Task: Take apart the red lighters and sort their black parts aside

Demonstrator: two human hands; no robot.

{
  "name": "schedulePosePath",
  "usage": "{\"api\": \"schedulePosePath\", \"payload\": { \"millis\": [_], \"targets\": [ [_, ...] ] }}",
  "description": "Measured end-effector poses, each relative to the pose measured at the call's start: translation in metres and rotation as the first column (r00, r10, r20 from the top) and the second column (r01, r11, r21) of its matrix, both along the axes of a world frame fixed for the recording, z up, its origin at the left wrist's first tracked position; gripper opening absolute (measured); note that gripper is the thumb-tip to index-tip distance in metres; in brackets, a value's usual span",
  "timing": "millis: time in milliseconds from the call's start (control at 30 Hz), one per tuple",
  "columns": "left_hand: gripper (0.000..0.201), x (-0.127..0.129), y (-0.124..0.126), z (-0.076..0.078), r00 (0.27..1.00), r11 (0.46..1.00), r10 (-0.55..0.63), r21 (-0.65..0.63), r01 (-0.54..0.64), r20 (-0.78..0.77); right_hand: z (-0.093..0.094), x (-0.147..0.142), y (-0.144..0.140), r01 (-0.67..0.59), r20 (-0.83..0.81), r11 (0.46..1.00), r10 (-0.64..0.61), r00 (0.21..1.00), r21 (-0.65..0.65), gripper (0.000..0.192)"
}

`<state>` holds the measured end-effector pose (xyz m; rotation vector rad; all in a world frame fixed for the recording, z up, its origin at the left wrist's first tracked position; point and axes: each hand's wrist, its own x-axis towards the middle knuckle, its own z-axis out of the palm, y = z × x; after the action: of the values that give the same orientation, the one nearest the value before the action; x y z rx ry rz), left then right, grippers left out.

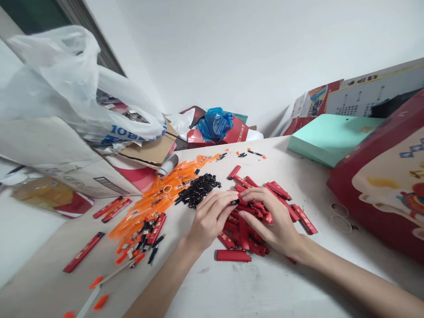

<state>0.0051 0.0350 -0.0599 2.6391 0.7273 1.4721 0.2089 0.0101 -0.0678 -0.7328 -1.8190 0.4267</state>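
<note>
At the middle of the head view, my left hand (211,217) is closed, with its thumb and fingertips pinching a small black part (235,202). My right hand (272,216) curves in from the other side, its thumb and forefinger on a red case with a slim, lighter-like shape; the fingers partly hide it. Below and around both hands lies a heap of red cases (244,232), some with gold lettering. Just beyond my left hand sits a pile of small black parts (199,189).
Orange plastic strips (145,207) spread across the left side. Loose black and metal pieces (145,234) lie nearer. A carton (66,154) and white plastic bag (76,79) stand left. On the right are a mint-green box (331,137) and a large red box (380,176).
</note>
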Motion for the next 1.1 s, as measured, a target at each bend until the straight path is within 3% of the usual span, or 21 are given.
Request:
{"api": "schedulePosePath", "payload": {
  "millis": [433, 1100],
  "targets": [
    [0.036, 0.008, -0.006, -0.001, 0.991, 0.993, -0.007, -0.115, 0.022, 0.130, 0.000, 0.001, 0.000, 0.038, 0.022, 0.999, -0.038, 0.999, 0.009, 0.024],
    [0.028, 0.012, -0.011, -0.003, 0.989, 0.992, 0.075, -0.106, -0.062, 0.125, 0.001, 0.002, -0.002, 0.034, 0.033, 0.999, -0.035, 0.999, 0.039, 0.024]
  ]
}}
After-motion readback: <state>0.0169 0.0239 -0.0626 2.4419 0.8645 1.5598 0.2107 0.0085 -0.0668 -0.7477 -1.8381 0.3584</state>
